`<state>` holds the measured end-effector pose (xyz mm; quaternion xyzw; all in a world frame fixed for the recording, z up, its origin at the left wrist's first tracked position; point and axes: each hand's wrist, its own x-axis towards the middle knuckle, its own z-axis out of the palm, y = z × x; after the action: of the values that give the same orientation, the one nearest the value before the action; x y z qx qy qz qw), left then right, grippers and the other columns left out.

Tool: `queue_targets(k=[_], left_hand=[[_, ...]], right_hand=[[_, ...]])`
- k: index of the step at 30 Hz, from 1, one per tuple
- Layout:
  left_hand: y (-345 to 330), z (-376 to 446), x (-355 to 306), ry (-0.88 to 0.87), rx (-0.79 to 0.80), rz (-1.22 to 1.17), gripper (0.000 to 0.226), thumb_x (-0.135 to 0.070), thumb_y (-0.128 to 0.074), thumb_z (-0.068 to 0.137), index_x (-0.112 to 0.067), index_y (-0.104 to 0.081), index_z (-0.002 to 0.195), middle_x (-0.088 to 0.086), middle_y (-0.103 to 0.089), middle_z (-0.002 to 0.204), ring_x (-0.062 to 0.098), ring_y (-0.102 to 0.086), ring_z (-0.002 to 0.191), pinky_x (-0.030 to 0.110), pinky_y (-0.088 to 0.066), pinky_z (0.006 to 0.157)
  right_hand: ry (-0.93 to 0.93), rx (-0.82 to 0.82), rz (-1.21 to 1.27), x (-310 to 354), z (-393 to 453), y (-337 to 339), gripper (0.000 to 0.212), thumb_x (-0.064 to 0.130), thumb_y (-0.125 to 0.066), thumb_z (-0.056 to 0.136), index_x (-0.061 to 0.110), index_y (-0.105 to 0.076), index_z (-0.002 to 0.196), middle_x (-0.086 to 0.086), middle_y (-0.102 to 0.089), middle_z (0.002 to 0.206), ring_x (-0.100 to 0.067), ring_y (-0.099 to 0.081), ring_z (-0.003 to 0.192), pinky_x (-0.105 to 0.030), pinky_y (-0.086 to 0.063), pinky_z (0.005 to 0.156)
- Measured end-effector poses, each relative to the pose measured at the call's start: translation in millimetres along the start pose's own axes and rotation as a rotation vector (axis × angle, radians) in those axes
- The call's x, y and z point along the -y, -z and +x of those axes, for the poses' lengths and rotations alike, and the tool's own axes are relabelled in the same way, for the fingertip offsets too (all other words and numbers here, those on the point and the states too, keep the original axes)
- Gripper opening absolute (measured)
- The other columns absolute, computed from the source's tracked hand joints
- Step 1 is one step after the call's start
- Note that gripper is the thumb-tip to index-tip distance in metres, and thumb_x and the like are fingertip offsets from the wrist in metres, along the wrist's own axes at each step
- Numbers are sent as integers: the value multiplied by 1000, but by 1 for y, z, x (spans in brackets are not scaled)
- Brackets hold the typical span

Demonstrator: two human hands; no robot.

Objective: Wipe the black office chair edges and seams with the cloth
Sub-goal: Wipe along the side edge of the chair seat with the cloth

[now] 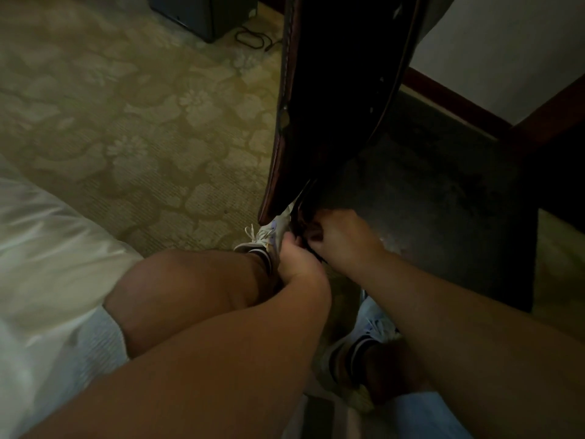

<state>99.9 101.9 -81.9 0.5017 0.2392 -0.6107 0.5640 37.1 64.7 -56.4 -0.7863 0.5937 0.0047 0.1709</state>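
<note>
**Both hands at the chair's lowest corner**

The black office chair with its dark reddish-brown wooden edge (pixel 316 99) fills the upper middle of the view, narrowing to a low corner just above the person's knees. Both hands meet at that corner. The left hand (pixel 297 261) reaches up from below with fingers curled toward the seam, and the right hand (pixel 342 236) closes over something dark at the same spot. This may be the cloth (the light is too dim to be sure), so the cloth cannot be told apart from the black upholstery.

Judging progress is hard: no wiped or unwiped stretch shows any difference. The hands work the bottom end, and the long studded edge (pixel 285 90) running up from it looks left to do, or already done; I cannot tell which.

A white bedsheet (pixel 47 248) lies at the left, on a patterned floral carpet (pixel 142 106).
</note>
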Motion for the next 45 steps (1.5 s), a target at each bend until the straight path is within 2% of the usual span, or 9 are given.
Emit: queue_targets(k=[6,12,17,19,26,31,35,39,45], left_hand=[[4,-6,1,21,63,31,51,-44,-45,103,-10,-59,139,14,-62,134,32,-55,128,48,-36,116],[7,-9,-2,-6,51,85,51,-47,-46,103,-10,-61,134,13,-65,129,30,-59,120,48,-41,112],[4,-8,5,-53,-23,139,89,-78,-54,75,-18,-55,141,7,-56,143,28,-52,131,47,-36,115],[2,-7,5,-117,52,204,76,-71,-40,91,-16,-53,141,9,-56,143,29,-52,131,46,-39,114],[5,-2,-5,-60,61,153,55,-54,-46,101,-11,-63,131,12,-65,129,31,-59,122,47,-42,110],[5,6,-2,-52,40,131,47,-56,-47,99,-16,-71,104,11,-70,120,29,-64,114,48,-46,108],[6,4,-2,-32,35,122,56,-58,-46,98,-15,-66,127,11,-67,125,30,-61,119,49,-43,110],[6,4,-3,-24,28,109,54,-59,-47,99,-14,-69,120,8,-69,112,29,-62,114,46,-45,108],[7,4,-1,-13,25,113,63,-69,-50,90,-17,-71,119,9,-71,120,29,-64,113,48,-46,107]], right_hand=[[-31,-73,59,-5,-2,5,23,30,-63,92,11,-66,105,-10,-67,100,-27,-64,86,-34,-52,67],[-109,-118,109,-10,1,11,23,32,-61,94,12,-67,103,-7,-67,97,-24,-64,82,-28,-46,61],[-15,-20,80,-6,-1,8,24,33,-62,93,16,-68,108,-5,-66,99,-22,-65,86,-26,-44,63],[-58,-77,96,-9,1,8,23,33,-62,94,14,-68,106,-5,-64,96,-19,-62,80,-26,-42,60],[-58,-35,92,-2,5,5,21,32,-63,91,17,-69,104,-4,-66,96,-22,-65,83,-31,-53,66],[-28,-24,15,11,0,-3,17,32,-61,95,17,-65,102,1,-53,87,-17,-56,76,-26,-38,63],[-126,-130,74,13,3,-4,19,33,-60,95,16,-66,99,-3,-61,88,-19,-59,74,-27,-42,59],[-87,-131,-2,19,2,-7,22,34,-59,96,15,-64,105,-5,-63,96,-14,-48,71,-24,-33,58],[-193,-166,119,21,10,-2,21,35,-59,96,15,-67,100,-6,-66,94,-16,-49,69,-21,-28,51]])
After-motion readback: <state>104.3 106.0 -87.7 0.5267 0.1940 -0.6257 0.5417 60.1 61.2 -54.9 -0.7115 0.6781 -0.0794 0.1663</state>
